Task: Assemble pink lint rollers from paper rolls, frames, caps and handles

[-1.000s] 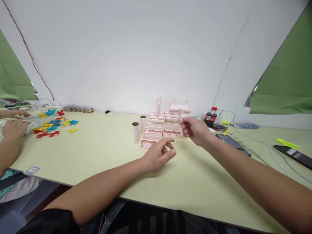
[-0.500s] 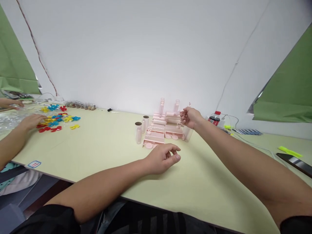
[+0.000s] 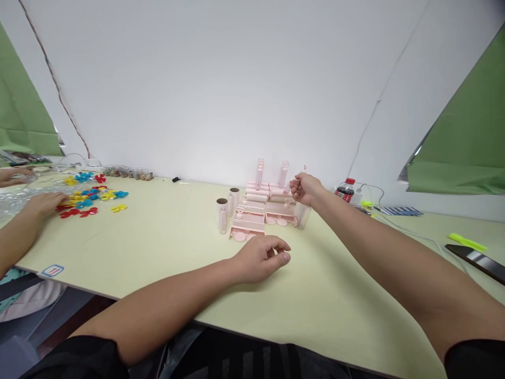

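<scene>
My left hand rests on the near side of the table, its fingers loosely curved, thumb apart, nothing in it. Farther off, my right hand is closed at the right end of a cluster of pale pink cases; a bit of pink shows at its fingertips, too small to name. Just beyond my left hand lies an open pink case with round parts in its tray. Beside it is a second open case. Clear pink tubes stand upright at the back. A clear cylinder stands below my right hand.
Brown-rimmed clear cylinders stand left of the cases. A cola bottle, white cables and a dark phone are at right. On the left, another person's hand touches colourful plastic flower pieces.
The view has shifted slightly. My right hand's fingers have drawn in a little, and the pink piece lying across the back cases looks changed in position. My left hand stays put.
</scene>
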A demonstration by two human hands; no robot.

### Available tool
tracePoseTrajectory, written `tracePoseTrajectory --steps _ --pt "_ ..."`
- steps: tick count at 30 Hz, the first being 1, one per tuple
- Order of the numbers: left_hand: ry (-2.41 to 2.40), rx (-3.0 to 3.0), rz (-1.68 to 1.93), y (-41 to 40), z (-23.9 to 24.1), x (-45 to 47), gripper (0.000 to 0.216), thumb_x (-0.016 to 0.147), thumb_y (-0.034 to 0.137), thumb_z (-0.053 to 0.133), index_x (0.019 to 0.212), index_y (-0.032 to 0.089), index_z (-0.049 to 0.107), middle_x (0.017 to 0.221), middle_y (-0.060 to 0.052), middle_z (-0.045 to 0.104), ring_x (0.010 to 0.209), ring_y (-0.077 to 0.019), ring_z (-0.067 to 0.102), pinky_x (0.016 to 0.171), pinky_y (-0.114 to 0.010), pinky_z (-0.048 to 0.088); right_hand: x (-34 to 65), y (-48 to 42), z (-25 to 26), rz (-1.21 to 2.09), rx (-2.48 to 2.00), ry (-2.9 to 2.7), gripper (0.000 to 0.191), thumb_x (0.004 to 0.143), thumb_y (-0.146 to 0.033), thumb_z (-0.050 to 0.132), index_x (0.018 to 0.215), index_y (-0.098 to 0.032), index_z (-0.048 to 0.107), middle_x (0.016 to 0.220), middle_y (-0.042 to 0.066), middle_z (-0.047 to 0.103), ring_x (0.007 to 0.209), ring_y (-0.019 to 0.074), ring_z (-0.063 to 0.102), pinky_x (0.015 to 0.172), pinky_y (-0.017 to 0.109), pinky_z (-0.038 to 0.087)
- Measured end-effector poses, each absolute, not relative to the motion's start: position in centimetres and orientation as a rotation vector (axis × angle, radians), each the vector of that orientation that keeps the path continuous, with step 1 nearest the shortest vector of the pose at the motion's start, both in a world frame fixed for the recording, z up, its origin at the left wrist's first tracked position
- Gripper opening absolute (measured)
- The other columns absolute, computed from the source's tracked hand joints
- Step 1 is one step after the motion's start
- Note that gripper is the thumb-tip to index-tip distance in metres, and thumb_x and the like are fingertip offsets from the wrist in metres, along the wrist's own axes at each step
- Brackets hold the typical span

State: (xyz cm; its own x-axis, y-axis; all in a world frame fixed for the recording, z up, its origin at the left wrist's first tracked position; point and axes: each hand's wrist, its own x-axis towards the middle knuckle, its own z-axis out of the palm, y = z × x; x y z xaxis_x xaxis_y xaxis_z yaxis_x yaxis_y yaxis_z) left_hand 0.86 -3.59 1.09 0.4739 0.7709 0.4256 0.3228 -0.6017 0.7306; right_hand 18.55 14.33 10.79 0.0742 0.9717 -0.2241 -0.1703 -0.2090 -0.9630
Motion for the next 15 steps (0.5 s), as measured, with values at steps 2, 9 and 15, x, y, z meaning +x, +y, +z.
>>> tracePoseTrajectory --steps 2,9,15 --pt "0.905 2.158 1.02 -3.6 1.1 0.8 0.027 0.088 0.034 0.055 0.101 0.014 0.068 0.088 -0.006 0.069 0.069 -0.0125 0.056 0.064 -0.024 0.043 18.4 15.1 10.5 1.377 -1.297 -0.912 0.023 0.091 -0.022 0.043 0.069 -0.018 0.045 0.047 -0.002 0.045 0.037 0.0075 0.039 0.035 0.017 0.031" --pt "0.937 2.156 1.0 -3.7 1.1 0.8 0.026 0.088 0.034 0.056 0.1 0.015 0.069 0.089 -0.005 0.068 0.069 -0.0118 0.055 0.064 -0.023 0.043 18.1 17.3 10.1 1.339 -1.304 -0.986 0.009 0.091 -0.02 0.048 0.083 -0.017 0.051 0.072 0.004 0.056 0.056 0.0134 0.059 0.048 0.025 0.051" --pt "0.96 2.152 0.985 -3.9 1.1 0.8 0.026 0.087 0.033 0.056 0.099 0.015 0.07 0.09 -0.006 0.068 0.071 -0.0125 0.055 0.066 -0.024 0.044 18.4 17.1 10.7 1.267 -1.3 -1.059 0.01 0.086 -0.011 0.055 0.091 -0.018 0.052 0.103 0.008 0.055 0.076 0.0169 0.066 0.052 0.025 0.053"
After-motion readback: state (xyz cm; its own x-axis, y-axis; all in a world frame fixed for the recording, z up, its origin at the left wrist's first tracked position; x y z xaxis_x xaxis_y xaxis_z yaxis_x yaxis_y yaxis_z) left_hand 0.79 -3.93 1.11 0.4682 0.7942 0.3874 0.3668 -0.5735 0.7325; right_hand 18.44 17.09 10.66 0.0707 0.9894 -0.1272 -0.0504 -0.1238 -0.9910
